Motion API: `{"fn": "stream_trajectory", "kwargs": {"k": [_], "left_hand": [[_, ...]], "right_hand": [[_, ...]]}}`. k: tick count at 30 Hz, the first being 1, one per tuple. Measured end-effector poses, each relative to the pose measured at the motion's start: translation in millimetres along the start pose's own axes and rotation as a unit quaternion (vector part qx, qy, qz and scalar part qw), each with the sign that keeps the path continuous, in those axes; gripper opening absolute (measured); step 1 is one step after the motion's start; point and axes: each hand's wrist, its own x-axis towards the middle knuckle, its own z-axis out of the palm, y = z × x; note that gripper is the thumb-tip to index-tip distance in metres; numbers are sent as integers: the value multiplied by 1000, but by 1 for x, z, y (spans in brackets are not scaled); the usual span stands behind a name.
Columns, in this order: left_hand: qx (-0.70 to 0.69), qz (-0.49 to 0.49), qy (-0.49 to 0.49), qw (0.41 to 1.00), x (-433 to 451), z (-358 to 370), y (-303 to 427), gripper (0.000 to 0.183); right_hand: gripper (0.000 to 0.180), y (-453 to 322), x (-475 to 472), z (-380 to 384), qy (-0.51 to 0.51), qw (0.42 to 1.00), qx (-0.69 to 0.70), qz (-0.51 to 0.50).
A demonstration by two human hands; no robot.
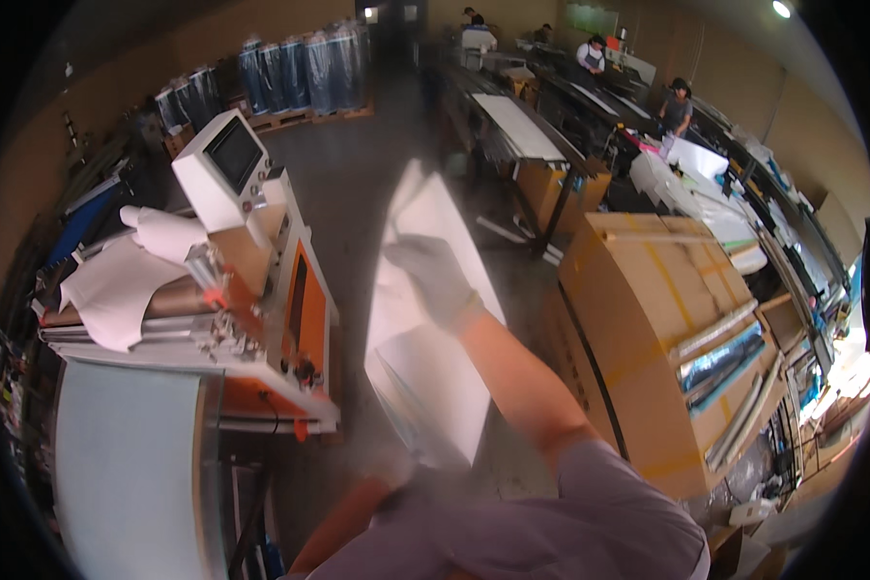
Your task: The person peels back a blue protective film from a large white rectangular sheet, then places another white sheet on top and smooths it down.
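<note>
A long white sheet [442,362], partly folded over on itself, stretches away from my body above the floor. My right hand [435,279], in a pale glove, grips the sheet near its far half; its fingertips are blurred. Low at the sheet's near end is my left hand [399,464], heavily blurred by motion, close to my waist. Whether its fingers are closed on the sheet does not show. To the left, loose white material [127,279] lies over the roller of a white and orange machine [308,304] with a screen.
A large taped cardboard box [645,312] stands at the right, with wrapped rolls on it. A pale-topped table [130,449] is at the lower left. Film-wrapped rolls [304,69] stand on a pallet behind. Co-workers [678,109] are at long tables [518,127] at the back right.
</note>
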Motion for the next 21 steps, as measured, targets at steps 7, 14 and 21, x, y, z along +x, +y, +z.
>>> {"fn": "stream_trajectory", "kwargs": {"k": [7, 14, 21], "left_hand": [[-105, -54, -102, 988, 227, -58, 0, 35], [-164, -52, -62, 983, 451, -217, -18, 35], [-117, -95, -23, 988, 720, -324, -91, 37]], "right_hand": [[13, 21, 152, -102, 64, 990, -126, 0], [13, 3, 358, -182, 63, 992, -84, -75], [21, 40, 593, -230, 25, 986, -82, -143]]}}
